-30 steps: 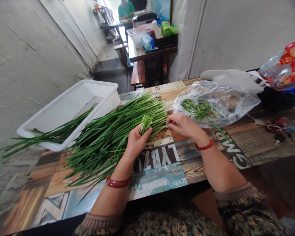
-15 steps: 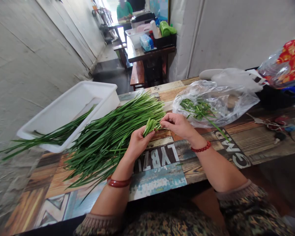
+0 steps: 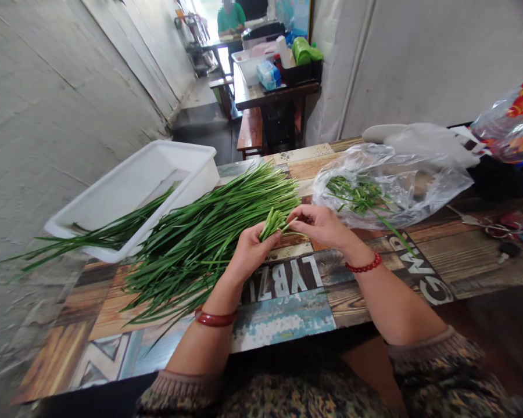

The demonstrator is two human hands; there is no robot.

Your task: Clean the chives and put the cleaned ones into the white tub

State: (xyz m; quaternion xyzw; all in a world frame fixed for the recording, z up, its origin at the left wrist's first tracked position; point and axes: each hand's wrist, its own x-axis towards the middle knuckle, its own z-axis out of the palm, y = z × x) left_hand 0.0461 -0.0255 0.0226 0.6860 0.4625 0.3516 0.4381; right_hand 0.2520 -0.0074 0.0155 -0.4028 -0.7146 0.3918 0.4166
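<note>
My left hand is closed around a small bunch of garlic chives, their pale cut ends pointing up and away. At those ends, my right hand pinches a single chive stalk between thumb and fingers. Just beyond and left of my hands lies a large heap of garlic chives, stem ends to the right. More chives rest over the near rim of a white plastic tub. A clear plastic bag right of my right hand contains green scraps.
The patterned wooden table runs along a wall. Keys and a cord lie at its right, near a red-printed bag. Further off stand a second table with boxes, a bench, and a person in green.
The view has shifted slightly, so everything appears a little further right. My right hand stays at the bunch, where a stalk now shows stretched between its fingers and the bunch.
</note>
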